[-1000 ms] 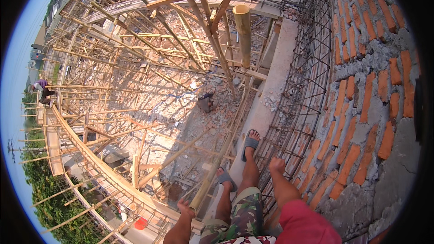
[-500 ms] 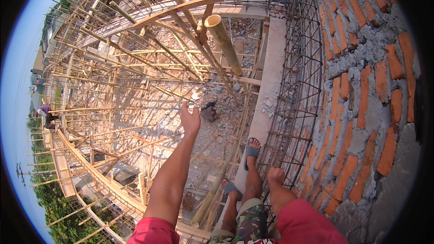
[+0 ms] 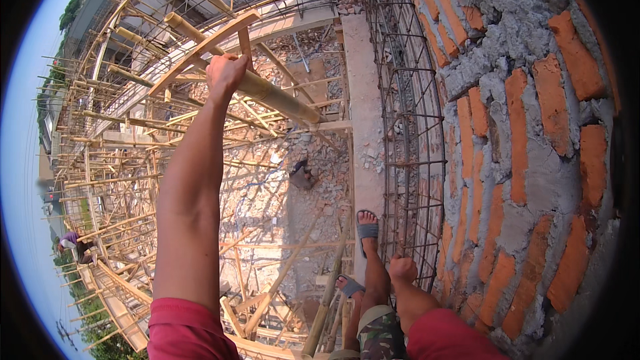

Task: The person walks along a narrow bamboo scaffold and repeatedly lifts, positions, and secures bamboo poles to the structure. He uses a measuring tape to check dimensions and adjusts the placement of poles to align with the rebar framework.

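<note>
Overhead, in the upper left of the frame, the left hand has its fingers wrapped around a thick pale bamboo pole, whose long axis slants toward centre frame. Lower right, the right hand is closed on the dark steel rebar mesh.

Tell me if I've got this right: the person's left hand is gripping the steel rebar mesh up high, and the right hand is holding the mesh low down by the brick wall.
Not quite. In the head view the left hand grips a thick bamboo pole of the scaffolding, not the mesh. The rest stands: the right hand holds the rebar mesh low down beside the brick wall.
</note>
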`<action>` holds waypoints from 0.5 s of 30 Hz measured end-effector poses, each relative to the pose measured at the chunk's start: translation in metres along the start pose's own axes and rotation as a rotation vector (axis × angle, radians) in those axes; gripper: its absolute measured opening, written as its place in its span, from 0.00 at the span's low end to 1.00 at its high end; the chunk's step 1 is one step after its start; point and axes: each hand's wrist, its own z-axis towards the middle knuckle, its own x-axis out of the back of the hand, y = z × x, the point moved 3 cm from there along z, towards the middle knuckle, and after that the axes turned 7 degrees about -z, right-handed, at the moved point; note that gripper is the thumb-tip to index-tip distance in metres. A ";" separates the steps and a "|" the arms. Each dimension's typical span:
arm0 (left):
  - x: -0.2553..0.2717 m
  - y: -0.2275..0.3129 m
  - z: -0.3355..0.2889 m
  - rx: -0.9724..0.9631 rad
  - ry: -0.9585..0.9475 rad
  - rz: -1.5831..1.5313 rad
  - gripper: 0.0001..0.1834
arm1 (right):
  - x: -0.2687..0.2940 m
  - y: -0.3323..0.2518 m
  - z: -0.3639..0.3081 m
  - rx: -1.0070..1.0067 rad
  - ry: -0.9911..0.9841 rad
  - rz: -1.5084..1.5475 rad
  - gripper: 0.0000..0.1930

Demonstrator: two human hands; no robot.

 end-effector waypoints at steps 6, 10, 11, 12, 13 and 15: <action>-0.002 -0.030 0.014 -0.089 0.175 -0.080 0.33 | -0.008 0.000 0.004 -0.007 0.017 -0.049 0.23; -0.008 -0.031 0.022 -0.150 0.108 -0.023 0.29 | -0.001 -0.004 -0.002 0.041 0.074 -0.023 0.24; -0.011 -0.021 0.021 -0.146 0.074 -0.028 0.29 | 0.002 -0.004 0.000 0.043 0.089 -0.020 0.24; -0.012 -0.017 0.018 -0.041 0.013 -0.058 0.27 | 0.002 -0.006 -0.001 0.028 0.069 -0.024 0.24; -0.004 -0.029 0.023 -0.065 0.016 -0.039 0.26 | 0.003 -0.012 -0.003 0.037 0.045 -0.027 0.25; -0.006 -0.012 0.009 0.000 -0.035 -0.037 0.26 | 0.005 -0.005 -0.002 -0.001 0.022 -0.053 0.26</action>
